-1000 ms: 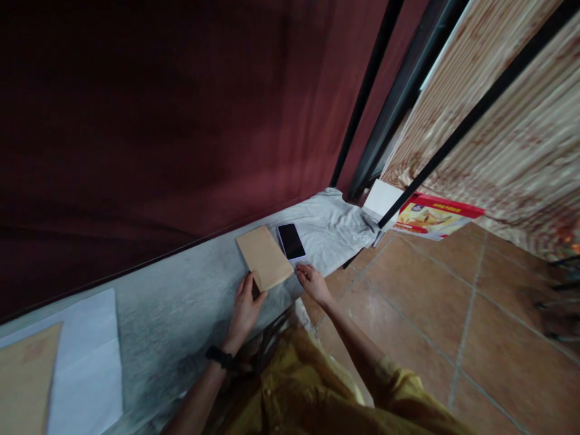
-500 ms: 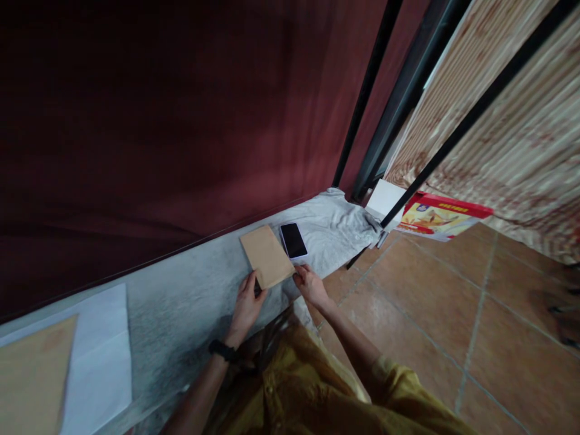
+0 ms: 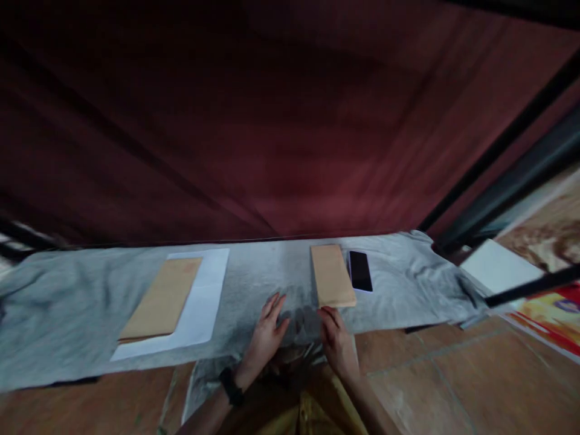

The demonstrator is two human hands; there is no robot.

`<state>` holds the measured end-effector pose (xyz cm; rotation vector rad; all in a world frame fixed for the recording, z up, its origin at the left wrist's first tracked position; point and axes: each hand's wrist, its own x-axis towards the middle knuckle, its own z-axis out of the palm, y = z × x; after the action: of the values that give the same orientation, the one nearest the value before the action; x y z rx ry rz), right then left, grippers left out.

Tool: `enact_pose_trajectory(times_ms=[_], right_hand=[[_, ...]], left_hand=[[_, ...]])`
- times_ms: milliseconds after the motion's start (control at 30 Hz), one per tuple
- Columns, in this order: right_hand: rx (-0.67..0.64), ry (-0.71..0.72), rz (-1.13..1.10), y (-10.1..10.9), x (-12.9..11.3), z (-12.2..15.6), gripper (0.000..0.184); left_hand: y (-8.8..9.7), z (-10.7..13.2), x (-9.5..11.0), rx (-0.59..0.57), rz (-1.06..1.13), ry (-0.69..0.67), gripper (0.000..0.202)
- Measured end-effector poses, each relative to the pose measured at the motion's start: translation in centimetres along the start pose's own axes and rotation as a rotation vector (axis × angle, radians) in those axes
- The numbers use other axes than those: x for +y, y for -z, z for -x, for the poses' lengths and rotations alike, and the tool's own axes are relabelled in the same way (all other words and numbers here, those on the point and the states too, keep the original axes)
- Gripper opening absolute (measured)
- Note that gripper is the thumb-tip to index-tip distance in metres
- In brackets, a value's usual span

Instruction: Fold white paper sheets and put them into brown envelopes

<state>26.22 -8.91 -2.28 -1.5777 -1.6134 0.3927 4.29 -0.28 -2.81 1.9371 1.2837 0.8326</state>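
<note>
While the brown envelope point(image 3: 334, 276) is laid flat beside the phone point(image 3: 360, 271) on the grey-draped worktop point(image 3: 269, 263) (head view), its edges are best handled lightly — creases avoided. The right hand point(image 3: 338, 343) is held at its near edge, fingers bunched — grip unclear; the left hand point(image 3: 266, 335) is held off leftward, empty, fingers slightly parted.

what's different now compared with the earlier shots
The left hand has let go of the brown envelope near the phone and sits open, left of it, over the grey cloth. The right hand has gone from that envelope's near right corner to its near left one; contact is unclear. The view swung left. Unchanged: phone right of that envelope, other envelope on white paper.
</note>
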Motion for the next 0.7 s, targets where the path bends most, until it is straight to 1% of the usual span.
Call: enact_pose_trajectory(times_ms=[67, 167, 200, 267, 333, 367, 433, 533, 633, 700], right_hand=[[-0.019, 0.032, -0.016, -2.4, -0.7, -0.3, 0.046], [-0.06, 0.077, -0.015, -5.7, -1.7, -1.1, 0.043], [-0.077, 0.092, -0.012, -6.6, -2.0, -1.4, 0.042], [-0.101, 0.114, 0.003, -8.0, -2.8, -1.9, 0.041], [-0.118, 0.129, 0.019, -9.0, -3.5, -2.2, 0.04], [-0.125, 0.136, 0.021, -9.4, -3.8, -2.3, 0.04], [-0.138, 0.144, 0.005, -10.0, -4.5, -2.5, 0.039], [-0.16, 0.1, -0.058, -11.2, -5.6, -3.1, 0.039], [-0.216, -0.028, -0.119, -13.0, -7.2, -4.5, 0.037], [-0.311, -0.155, -0.17, -14.7, -8.6, -5.9, 0.035]], left_hand=[[3.5, 1.2, -2.4, 0.1, -0.096, 0.037, 0.053], [10.0, 2.3, -6.2, 0.314, -0.267, 0.11, 0.054], [12.3, 2.6, -7.3, 0.381, -0.329, 0.155, 0.056], [16.4, 3.0, -9.3, 0.487, -0.456, 0.286, 0.06], [19.5, 3.4, -10.7, 0.554, -0.565, 0.435, 0.064], [20.7, 3.6, -11.2, 0.563, -0.611, 0.488, 0.069], [22.4, 3.8, -12.0, 0.549, -0.676, 0.586, 0.079], [24.0, 3.9, -12.6, 0.479, -0.702, 0.703, 0.09], [25.0, 3.9, -12.9, 0.384, -0.718, 0.739, 0.094], [25.3, 4.0, -12.8, 0.356, -0.751, 0.724, 0.095]])
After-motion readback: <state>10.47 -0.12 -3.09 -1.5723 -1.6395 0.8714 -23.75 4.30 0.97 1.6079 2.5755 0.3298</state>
